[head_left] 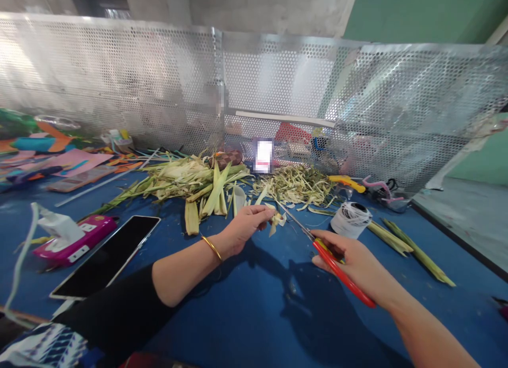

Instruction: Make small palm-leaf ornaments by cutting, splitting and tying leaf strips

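My left hand (246,225) pinches a small pale leaf piece (278,218) above the blue table (254,304); a gold bangle sits on its wrist. My right hand (353,259) grips red-handled scissors (337,267), whose thin blades (296,221) point up and left at the leaf piece and reach it. A heap of green and pale palm leaves (190,180) lies behind my left hand. A pile of curly leaf trimmings (297,185) lies behind the scissors.
A spool of white thread (351,219) stands right of the blades, with long leaf strips (413,249) beside it. A dark phone (107,254) and a pink tissue pack (75,241) lie at left. Perforated metal screens (222,88) fence the table's back; coloured paper (75,162) is far left.
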{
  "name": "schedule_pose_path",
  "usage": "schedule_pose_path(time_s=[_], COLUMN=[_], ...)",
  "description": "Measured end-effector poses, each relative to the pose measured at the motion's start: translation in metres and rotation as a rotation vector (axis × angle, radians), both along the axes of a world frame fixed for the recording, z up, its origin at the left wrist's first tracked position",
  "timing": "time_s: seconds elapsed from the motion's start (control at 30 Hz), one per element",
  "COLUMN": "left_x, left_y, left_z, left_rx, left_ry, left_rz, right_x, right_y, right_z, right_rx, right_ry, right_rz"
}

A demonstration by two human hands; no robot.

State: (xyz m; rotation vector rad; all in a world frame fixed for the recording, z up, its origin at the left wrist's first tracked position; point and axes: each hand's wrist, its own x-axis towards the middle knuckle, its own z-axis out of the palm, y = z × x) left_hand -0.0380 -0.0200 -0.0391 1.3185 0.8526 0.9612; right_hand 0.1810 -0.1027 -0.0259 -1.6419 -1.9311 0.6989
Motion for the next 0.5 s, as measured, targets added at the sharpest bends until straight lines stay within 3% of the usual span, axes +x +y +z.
schedule_pose_path(time_s=[0.2,0.5], left_x=[-0.0018,-0.0024], left_y=[0.0001,-0.0031], left_z=[0.0014,0.0078], left_rx=[0.042,0.02], left_ry=[0.096,0.146], left_rz=[-0.079,-0.191], right_x=[0.0056,0.005], right_y=[0.0012,-0.001], right_z=[-0.0014,0.0027], right_rx=[-0.146,-0.186], right_ry=[0.113,0.152], right_rz=[0.068,0.082])
